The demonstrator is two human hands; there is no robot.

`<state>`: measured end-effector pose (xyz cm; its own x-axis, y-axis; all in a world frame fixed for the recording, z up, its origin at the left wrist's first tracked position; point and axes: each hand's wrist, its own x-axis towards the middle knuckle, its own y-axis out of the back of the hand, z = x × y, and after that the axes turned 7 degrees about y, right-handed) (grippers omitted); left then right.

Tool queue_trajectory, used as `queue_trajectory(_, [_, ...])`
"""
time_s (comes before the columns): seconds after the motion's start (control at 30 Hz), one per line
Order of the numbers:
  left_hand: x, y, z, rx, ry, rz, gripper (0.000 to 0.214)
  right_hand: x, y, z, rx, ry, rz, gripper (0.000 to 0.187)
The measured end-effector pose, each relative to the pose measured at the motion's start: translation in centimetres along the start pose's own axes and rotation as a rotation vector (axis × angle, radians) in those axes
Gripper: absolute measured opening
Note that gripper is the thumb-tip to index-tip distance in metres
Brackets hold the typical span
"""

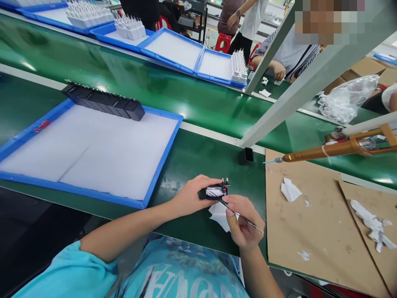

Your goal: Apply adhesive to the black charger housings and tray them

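Right into the close work: cradling the small device (216,191) in the left hand (194,193) over the worktop (189,155), with fingers and thumb closed snugly along both sides. Impossible to tell whether resting on the surface or lifted off. Showing a white block on top, two metal prongs at the far edge. Over to the right hand (246,221): a firm pinching grip on slim tweezers (239,215), slanting down to the white block. Too fine at the points to tell whether spread or clamped on anything.

Now for the danger! Could easily skid across that block, pressing at such a slant with so narrow a tool, and scratch the surface or snag the red bit at the end. Could also twist inside the left grip, held only by the sides, if pushed too hard. Mind those prongs, too: easily knocked from so near. Underneath, crumpled white paper (221,216), likely to hide anything small if dropped. And off to the right, a bronze screwdriver (322,152), bumpable with one careless reach.
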<state>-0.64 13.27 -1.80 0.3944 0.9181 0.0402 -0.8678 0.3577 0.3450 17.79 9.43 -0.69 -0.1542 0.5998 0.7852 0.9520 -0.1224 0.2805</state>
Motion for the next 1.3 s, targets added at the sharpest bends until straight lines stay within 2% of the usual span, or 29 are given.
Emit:
queue_trajectory(0.33, [-0.02,0.01,0.13,0.015,0.002,0.001,0.047,-0.03,-0.12,-0.07,-0.022,-0.02,-0.01,0.034])
queue_trajectory(0.83, [0.02,0.43,0.1,0.032,0.045,0.002,0.049,0.22,0.17,-0.22,-0.038,0.074,-0.096,0.035])
queue_trajectory(1.03, [0.11,0.52,0.11,0.016,0.054,0.017,0.048,0.25,0.26,-0.2,-0.042,0.061,-0.03,0.034])
queue_trajectory(1.3, [0.04,0.41,-0.04,0.045,0.041,0.001,0.048,0.32,0.23,-0.1,-0.009,0.087,-0.057,0.038])
